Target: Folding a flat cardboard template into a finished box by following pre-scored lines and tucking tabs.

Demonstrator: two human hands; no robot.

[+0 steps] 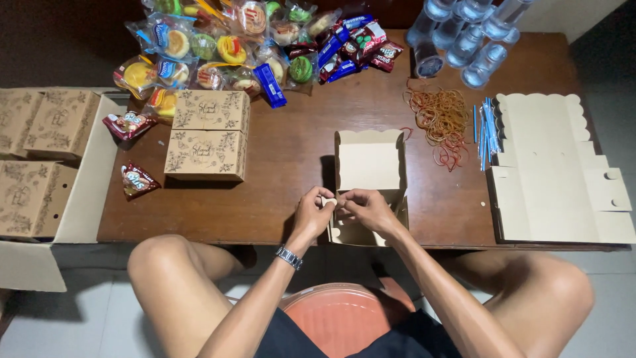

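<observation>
You are sitting at a dark wooden bench [291, 172], both hands meeting over a half-folded plain cardboard box [369, 166] that is lying open at the bench's near edge. Your left hand [313, 211], a metal wristwatch [289, 257] showing on its wrist, is pinching a small rounded flap [328, 201] of that box between thumb and fingertips, and your right hand [368, 207] is closing its fingers on the same front edge, the two grips touching each other. To the left of the open box, two finished printed boxes [209, 136] are lying side by side, with a heap of wrapped snacks [245, 46] beyond them at the far edge. To the right of the open box, a tangle of rubber bands [442, 119] is lying just beside a bundle of blue straws [487, 129], and a stack of flat, unfolded box blanks [556, 172] is resting further right. Sealed water cups [464, 33] are standing at the far right corner. Well to the left of the open box, a large carton [86, 192] is holding more printed boxes.
</observation>
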